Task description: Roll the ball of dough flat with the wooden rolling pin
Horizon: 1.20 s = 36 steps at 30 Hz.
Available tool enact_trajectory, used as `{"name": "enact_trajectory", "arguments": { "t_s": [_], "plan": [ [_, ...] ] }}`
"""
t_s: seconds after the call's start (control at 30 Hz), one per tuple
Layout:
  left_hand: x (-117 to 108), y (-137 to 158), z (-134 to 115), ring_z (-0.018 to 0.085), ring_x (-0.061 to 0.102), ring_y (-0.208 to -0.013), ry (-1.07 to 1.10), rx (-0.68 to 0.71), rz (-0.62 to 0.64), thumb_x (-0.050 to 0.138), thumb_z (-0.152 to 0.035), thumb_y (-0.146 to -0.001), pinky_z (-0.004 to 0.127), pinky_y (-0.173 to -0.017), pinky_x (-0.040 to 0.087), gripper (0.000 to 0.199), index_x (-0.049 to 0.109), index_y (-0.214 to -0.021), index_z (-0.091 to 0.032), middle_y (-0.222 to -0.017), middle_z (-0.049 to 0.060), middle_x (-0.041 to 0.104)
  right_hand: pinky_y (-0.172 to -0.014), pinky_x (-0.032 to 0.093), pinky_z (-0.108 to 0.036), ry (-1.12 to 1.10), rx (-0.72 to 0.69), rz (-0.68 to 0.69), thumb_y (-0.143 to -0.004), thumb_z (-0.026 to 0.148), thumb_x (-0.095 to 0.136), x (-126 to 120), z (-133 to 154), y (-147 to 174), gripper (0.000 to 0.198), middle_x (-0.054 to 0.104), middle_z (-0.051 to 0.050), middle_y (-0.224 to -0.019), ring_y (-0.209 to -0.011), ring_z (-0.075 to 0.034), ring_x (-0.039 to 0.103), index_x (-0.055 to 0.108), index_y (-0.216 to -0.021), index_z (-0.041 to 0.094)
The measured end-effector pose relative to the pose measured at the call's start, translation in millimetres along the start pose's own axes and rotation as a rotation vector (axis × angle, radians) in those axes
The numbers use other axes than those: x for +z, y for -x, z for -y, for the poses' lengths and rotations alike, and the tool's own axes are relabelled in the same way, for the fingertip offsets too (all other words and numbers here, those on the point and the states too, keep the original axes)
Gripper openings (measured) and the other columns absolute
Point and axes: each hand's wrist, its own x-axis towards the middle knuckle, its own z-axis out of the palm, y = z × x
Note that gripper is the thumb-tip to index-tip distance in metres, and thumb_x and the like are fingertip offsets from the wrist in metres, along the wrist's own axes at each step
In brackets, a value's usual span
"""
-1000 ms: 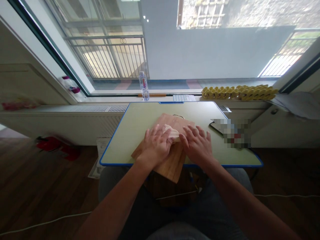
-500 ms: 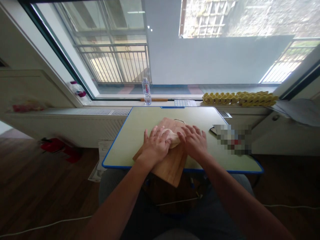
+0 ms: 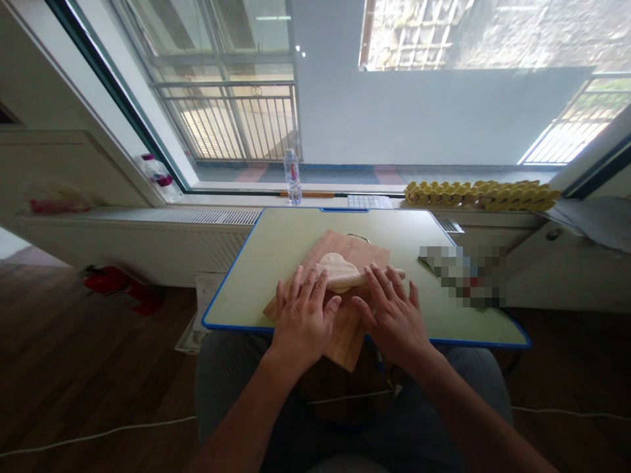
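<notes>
A wooden cutting board (image 3: 340, 335) lies at a slant on the small table, its near corner past the front edge. On it is a flat, pale piece of dough (image 3: 338, 263). Across the dough's near part runs a thin wooden rolling pin (image 3: 340, 282). My left hand (image 3: 306, 312) rests its outstretched fingers on the pin's left end, hiding that end. Toward the other end, my right hand (image 3: 392, 309) lies with spread fingers over the pin, whose tip shows beyond them. Neither hand is wrapped round it.
The pale green table (image 3: 251, 263) has a blue rim. A blurred-out object (image 3: 463, 276) lies at its right. On the sill behind stand a clear bottle (image 3: 292, 177) and a yellow wavy object (image 3: 478, 195). A white cable (image 3: 98, 435) crosses the floor.
Both hands have drawn back toward me with the rolling pin. More of the dough and the pin now shows, and the dough looks flat and rounded at its far side.
</notes>
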Motion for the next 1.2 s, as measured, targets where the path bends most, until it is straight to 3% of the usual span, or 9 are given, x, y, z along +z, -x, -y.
{"name": "enact_trajectory", "arguments": {
  "t_s": [0.1,0.3,0.5,0.63,0.9,1.0,1.2],
  "plan": [
    [1,-15,9,0.033,0.028,-0.16,0.021,0.002,0.07,0.031,-0.056,-0.108,0.067,-0.129,0.022,0.065,0.037,-0.165,-0.026,-0.171,0.006,0.037,-0.126,0.015,-0.064,0.01,-0.011,0.01,-0.109,0.051,0.034,0,-2,-12,0.062,0.042,-0.009,-0.168,-0.159,-0.034,0.026,0.037,-0.165,0.025],
    [1,-82,26,0.034,0.024,-0.162,0.004,0.041,0.228,0.021,-0.06,-0.107,0.068,-0.129,0.016,0.068,0.039,-0.164,-0.027,-0.173,0.005,0.034,-0.124,0.017,-0.068,0.033,0.053,0.084,-0.11,0.054,0.026,4,-3,-55,0.064,0.042,-0.01,-0.168,-0.157,-0.033,0.029,0.037,-0.165,0.023],
    [8,-129,26,0.036,0.029,-0.159,-0.033,0.028,0.226,0.022,-0.058,-0.107,0.071,-0.126,0.017,0.064,0.046,-0.16,-0.031,-0.171,0.009,0.038,-0.122,0.023,-0.067,0.011,0.128,0.14,-0.11,0.057,0.018,12,-8,-88,0.069,0.044,-0.014,-0.166,-0.153,-0.036,0.036,0.039,-0.164,0.019],
    [11,-117,26,0.037,0.031,-0.158,-0.047,0.059,0.144,0.021,-0.057,-0.107,0.071,-0.127,0.016,0.065,0.049,-0.158,-0.029,-0.17,0.009,0.041,-0.122,0.023,-0.065,0.033,0.103,0.1,-0.11,0.054,0.021,9,-5,-73,0.067,0.047,-0.014,-0.164,-0.152,-0.035,0.037,0.04,-0.163,0.018],
    [10,-37,20,0.035,0.029,-0.159,-0.055,0.061,0.02,0.03,-0.051,-0.108,0.068,-0.129,0.016,0.066,0.03,-0.168,-0.023,-0.17,0.01,0.04,-0.125,0.015,-0.063,0.061,-0.005,-0.021,-0.108,0.053,0.036,3,11,3,0.068,0.038,-0.014,-0.169,-0.157,-0.037,0.028,0.034,-0.166,0.018],
    [9,-43,19,0.035,0.029,-0.159,-0.046,0.04,0.053,0.029,-0.056,-0.107,0.069,-0.128,0.018,0.067,0.031,-0.167,-0.025,-0.17,0.009,0.04,-0.125,0.014,-0.064,0.062,0.015,-0.006,-0.108,0.053,0.033,4,11,-3,0.067,0.037,-0.014,-0.17,-0.158,-0.036,0.026,0.034,-0.166,0.017],
    [14,-98,24,0.036,0.031,-0.157,-0.029,0.063,0.096,0.023,-0.061,-0.107,0.07,-0.126,0.019,0.066,0.045,-0.161,-0.029,-0.17,0.008,0.04,-0.123,0.015,-0.067,0.032,0.063,0.02,-0.108,0.058,0.03,11,0,-49,0.067,0.041,-0.012,-0.168,-0.156,-0.035,0.029,0.036,-0.164,0.021]
  ]
}}
